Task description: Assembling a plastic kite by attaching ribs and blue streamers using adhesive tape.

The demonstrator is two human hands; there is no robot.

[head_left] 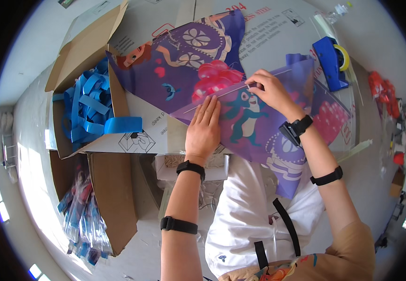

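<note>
A purple printed kite sheet (247, 124) with cartoon figures lies over the cardboard work surface, its near corner hanging over my lap. Along a slanting line across it runs a thin white rod (231, 90). My left hand (204, 131) rests flat on the sheet beside the rod's left part, fingers stretched out. My right hand (272, 91) is closed in a pinch at the rod, farther right; the fingertips partly hide what they grip. Beyond both hands, another part of purple printed sheet (142, 77) spreads out, with pink flowers on it.
An open carton (118, 100) holding blue ribbon strips (90, 100) stands at the left. Below it, another carton (114, 196) has clear-wrapped packets (83, 210). A blue tape dispenser (327, 63) sits at the right. A small white box (165, 173) is under the near edge.
</note>
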